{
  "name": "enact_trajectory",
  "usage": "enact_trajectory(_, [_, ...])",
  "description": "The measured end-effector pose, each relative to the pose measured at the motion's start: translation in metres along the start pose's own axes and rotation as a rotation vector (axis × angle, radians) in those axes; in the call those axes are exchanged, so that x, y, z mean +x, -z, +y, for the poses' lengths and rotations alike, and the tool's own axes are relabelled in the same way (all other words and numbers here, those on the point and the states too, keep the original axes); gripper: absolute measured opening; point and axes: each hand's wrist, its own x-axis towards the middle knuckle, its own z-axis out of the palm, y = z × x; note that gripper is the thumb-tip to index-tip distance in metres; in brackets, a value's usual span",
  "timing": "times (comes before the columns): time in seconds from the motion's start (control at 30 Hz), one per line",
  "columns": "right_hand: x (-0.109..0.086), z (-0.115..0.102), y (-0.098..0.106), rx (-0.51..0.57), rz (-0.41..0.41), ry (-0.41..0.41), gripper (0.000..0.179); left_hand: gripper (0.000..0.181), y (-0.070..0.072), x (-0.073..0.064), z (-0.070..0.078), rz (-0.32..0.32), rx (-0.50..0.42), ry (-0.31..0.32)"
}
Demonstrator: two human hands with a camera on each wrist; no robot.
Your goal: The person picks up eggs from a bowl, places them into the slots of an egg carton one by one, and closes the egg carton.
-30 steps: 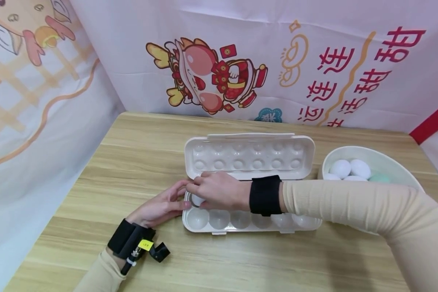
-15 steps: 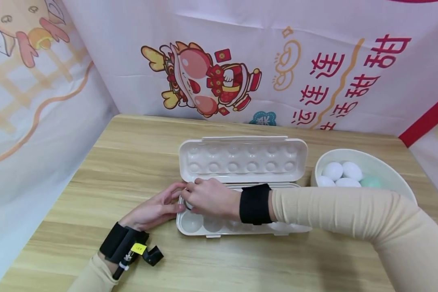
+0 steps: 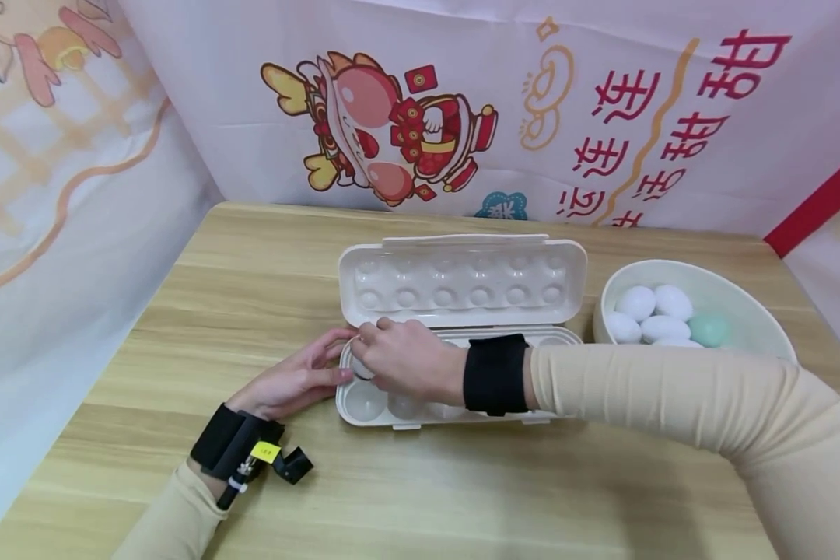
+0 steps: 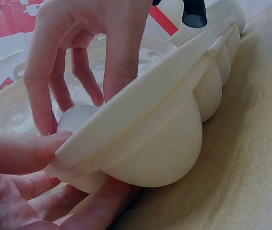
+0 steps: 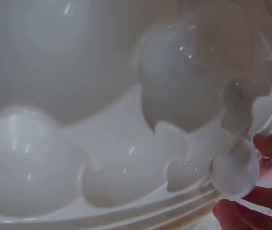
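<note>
A white egg box (image 3: 365,403) with round cups stands on the table, its lid (image 3: 462,309) folded back. My left hand (image 3: 290,381) holds the box's left end; the left wrist view shows the thumb on the rim and fingers beneath the cups. My right hand (image 3: 413,359) reaches across and holds a white egg (image 5: 236,170) at the back-left cup, fingers around it. The egg (image 4: 74,119) shows above the rim in the left wrist view. How deep it sits in the cup cannot be told. The right hand hides several cups behind it.
To the right of the box, a cream bowl (image 3: 759,330) holds several white eggs (image 3: 665,328) and a green egg (image 3: 708,330). The right sleeve (image 3: 644,389) passes in front of it. A printed cloth (image 3: 518,93) hangs behind the wooden table (image 3: 266,257).
The head view has shifted slightly. Both hands stay at the left end of the egg box, the right one still around the egg.
</note>
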Motion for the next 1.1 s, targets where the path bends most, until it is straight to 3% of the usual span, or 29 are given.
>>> enact_trajectory(0.4, [-0.041,0.025,0.028,0.105,0.005,-0.113,0.029,0.055,-0.004,0.0,0.0,0.017,0.014,-0.006])
enact_trajectory(0.73, [-0.077,0.057,0.032,0.198,0.096,-0.208,0.022,0.054,-0.005,-0.002,-0.003,0.032,-0.006,-0.017])
enact_trajectory(1.1, [-0.122,0.097,0.044,0.196,0.205,-0.335,0.013,0.055,-0.006,-0.002,-0.002,0.041,-0.004,-0.012])
